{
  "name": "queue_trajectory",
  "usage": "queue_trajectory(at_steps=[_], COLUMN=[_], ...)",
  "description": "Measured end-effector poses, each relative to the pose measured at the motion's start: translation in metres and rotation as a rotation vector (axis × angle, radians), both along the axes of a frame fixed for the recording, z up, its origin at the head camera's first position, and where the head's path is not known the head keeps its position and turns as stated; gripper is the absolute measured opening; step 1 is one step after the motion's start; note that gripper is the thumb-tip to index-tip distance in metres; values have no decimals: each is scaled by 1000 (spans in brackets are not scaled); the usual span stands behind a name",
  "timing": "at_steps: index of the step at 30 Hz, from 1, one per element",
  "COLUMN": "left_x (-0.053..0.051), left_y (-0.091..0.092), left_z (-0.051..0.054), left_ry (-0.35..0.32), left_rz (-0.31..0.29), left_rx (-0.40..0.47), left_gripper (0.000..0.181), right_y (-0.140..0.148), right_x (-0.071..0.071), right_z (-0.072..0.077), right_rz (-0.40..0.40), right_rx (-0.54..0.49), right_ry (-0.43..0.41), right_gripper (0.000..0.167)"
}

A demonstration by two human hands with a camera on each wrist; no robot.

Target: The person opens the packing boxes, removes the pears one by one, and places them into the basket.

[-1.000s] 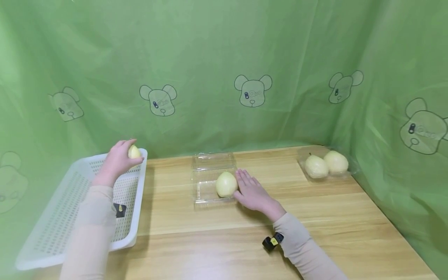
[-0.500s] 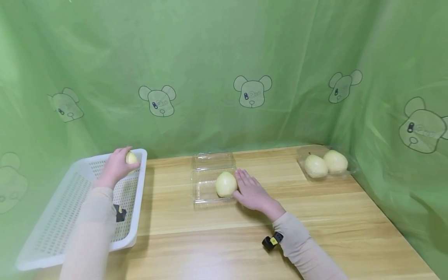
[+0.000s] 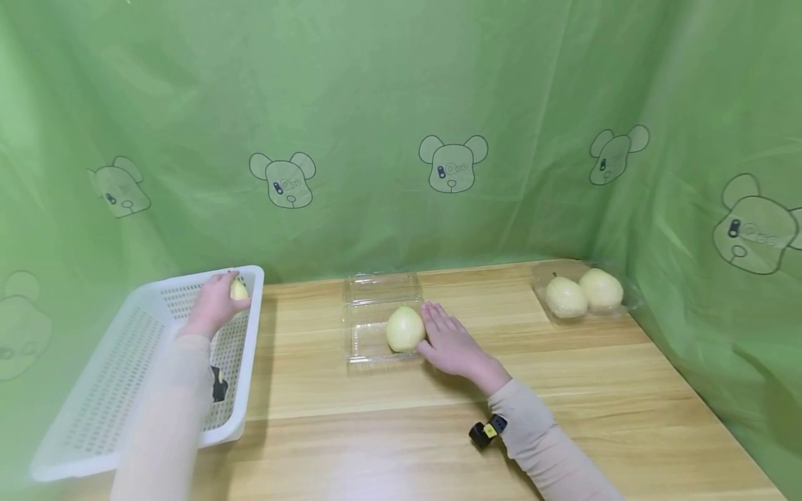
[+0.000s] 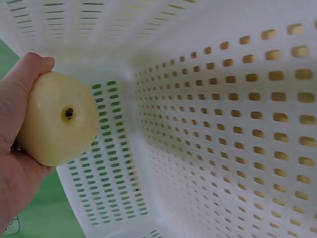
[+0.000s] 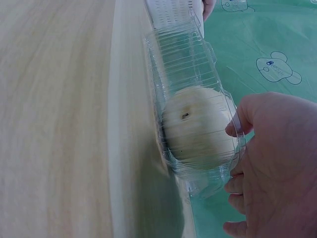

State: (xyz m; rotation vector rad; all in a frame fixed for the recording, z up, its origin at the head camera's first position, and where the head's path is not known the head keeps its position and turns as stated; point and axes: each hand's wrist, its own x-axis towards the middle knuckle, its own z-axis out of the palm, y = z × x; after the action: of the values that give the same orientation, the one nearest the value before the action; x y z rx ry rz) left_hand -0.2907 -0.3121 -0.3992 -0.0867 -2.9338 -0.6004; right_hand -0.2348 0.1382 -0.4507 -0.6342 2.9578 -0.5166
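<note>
The left hand (image 3: 213, 304) is gripping one pear (image 4: 58, 134) at the basket's (image 3: 249, 348) far end. The right hand (image 3: 454, 348), fingers straight, is resting beside an open box (image 3: 370, 339) holding a second pear (image 3: 405, 330). Another box (image 3: 553, 269) is already containing two pears (image 3: 601, 290); boxing the gripped pear is apparently remaining.

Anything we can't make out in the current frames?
Head: much of the held pear, behind the left hand.
Head: part of the basket, behind the left sleeve.
Right wrist: part of the basket, cut off by the top edge.
Head: printed lettering, too small.
</note>
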Motion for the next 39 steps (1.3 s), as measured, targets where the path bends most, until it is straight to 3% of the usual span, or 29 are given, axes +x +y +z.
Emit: queue_trajectory(at_steps=[16, 27, 39], left_x=[-3, -6, -4], left_y=[-6, -10, -11], left_z=[-19, -26, -32], left_ry=[-100, -72, -111], left_rz=[27, -5, -23], left_rx=[33, 60, 34], left_gripper=[71, 65, 60], right_y=[0, 0, 0], right_x=[-1, -1, 0], right_z=[-1, 0, -1], right_rz=[-5, -6, -8], right_rx=[1, -7, -6], right_ry=[-4, -5, -7], right_gripper=[73, 72, 72])
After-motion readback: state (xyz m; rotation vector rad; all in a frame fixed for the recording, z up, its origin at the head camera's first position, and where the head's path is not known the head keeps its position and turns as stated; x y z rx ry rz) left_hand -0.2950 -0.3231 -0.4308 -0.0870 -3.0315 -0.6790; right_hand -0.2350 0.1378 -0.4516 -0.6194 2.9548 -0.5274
